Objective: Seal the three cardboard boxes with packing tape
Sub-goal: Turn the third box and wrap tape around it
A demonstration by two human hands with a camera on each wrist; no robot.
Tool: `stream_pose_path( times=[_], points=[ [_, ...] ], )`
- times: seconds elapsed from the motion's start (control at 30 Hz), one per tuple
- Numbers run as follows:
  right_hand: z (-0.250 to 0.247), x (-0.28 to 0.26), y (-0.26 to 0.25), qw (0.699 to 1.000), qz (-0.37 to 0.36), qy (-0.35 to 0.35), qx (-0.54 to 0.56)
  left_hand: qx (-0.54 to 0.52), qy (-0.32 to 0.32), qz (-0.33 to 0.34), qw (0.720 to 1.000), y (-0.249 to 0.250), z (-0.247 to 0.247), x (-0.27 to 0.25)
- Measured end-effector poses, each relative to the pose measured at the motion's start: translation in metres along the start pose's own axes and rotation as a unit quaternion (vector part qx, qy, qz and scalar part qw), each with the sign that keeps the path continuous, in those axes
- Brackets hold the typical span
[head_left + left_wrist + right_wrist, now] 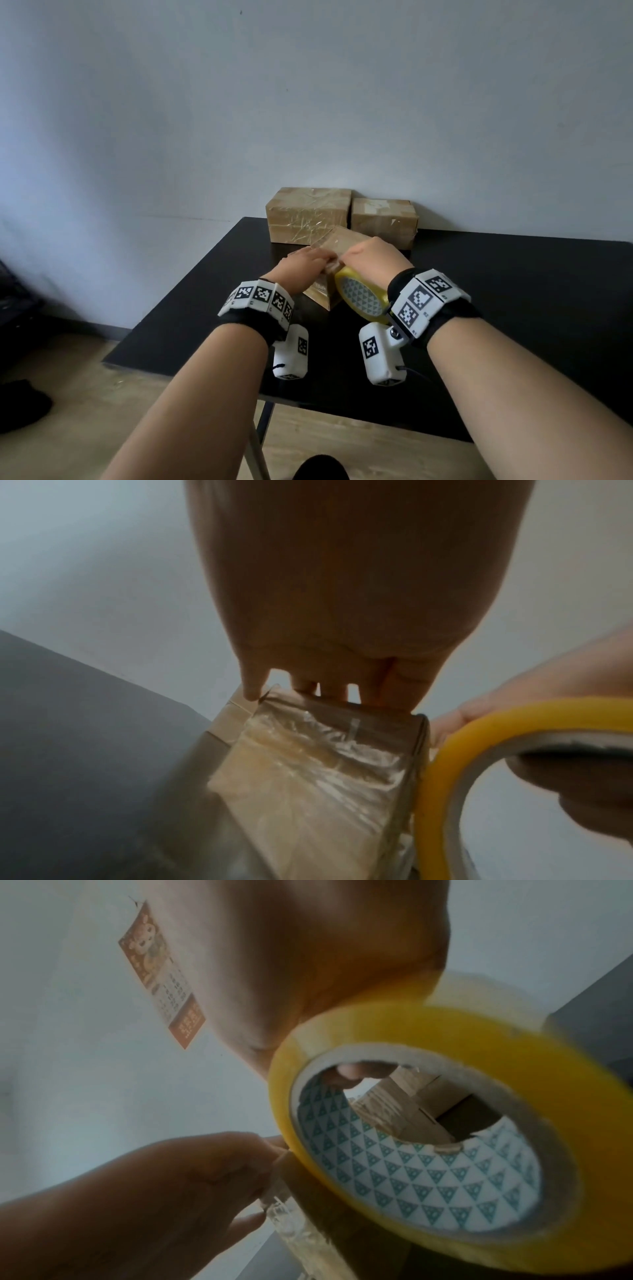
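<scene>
A small cardboard box [337,240], wrapped in shiny clear tape, sits tilted near the middle of the black table [513,291]. My left hand [301,263] lies on its left top edge, and in the left wrist view its straight fingers [329,693] press on the taped box [308,777]. My right hand [373,257] grips a yellow roll of packing tape [359,298] held against the box's right side. The right wrist view shows the roll [462,1031] close up with a fingertip inside its patterned core. Two more taped boxes [308,214] [383,219] stand side by side at the back.
The two back boxes stand against the grey wall. A calendar [161,974] hangs on that wall. The table's front edge runs under my forearms, with wooden floor below. A dark object [20,404] lies on the floor at the left.
</scene>
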State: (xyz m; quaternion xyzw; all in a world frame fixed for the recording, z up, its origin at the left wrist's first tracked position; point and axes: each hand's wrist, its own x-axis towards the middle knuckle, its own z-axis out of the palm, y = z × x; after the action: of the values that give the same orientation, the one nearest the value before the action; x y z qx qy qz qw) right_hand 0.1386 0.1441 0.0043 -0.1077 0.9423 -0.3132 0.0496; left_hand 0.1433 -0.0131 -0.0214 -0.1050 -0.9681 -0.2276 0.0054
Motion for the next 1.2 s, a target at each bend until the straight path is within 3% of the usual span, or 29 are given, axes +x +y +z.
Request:
stream_pose_path(
  times=[0.17, 0.27, 0.4, 0.5, 0.67, 0.87, 0.97, 1.2],
  points=[
    [-0.004, -0.018, 0.007, 0.996, -0.039, 0.046, 0.072, 0.033, -0.085, 0.013, 0.996, -0.004, -0.008, 0.001],
    [-0.008, -0.021, 0.013, 0.996, -0.018, 0.051, 0.071, -0.003, -0.027, -0.034, 0.999, -0.007, -0.001, -0.002],
    [-0.01, -0.025, 0.023, 0.998, 0.007, 0.002, 0.059, -0.048, 0.057, -0.037, 0.997, -0.005, 0.005, -0.004],
    [-0.013, -0.027, 0.026, 0.995, -0.004, 0.014, 0.095, -0.075, 0.058, -0.05, 0.994, -0.005, 0.0, -0.004],
    [-0.021, -0.031, 0.021, 0.97, -0.046, 0.114, 0.208, -0.226, 0.052, -0.036, 0.972, -0.001, -0.009, -0.008],
    [-0.029, -0.031, 0.009, 0.942, -0.097, 0.147, 0.285, -0.31, 0.047, -0.038, 0.949, -0.006, -0.019, -0.012],
    [-0.028, -0.03, 0.007, 0.944, -0.097, 0.149, 0.278, -0.29, 0.034, -0.066, 0.954, -0.01, -0.022, -0.009],
    [-0.029, -0.033, 0.005, 0.946, -0.085, 0.144, 0.277, -0.228, -0.005, -0.055, 0.972, -0.01, -0.029, -0.008]
  ],
)
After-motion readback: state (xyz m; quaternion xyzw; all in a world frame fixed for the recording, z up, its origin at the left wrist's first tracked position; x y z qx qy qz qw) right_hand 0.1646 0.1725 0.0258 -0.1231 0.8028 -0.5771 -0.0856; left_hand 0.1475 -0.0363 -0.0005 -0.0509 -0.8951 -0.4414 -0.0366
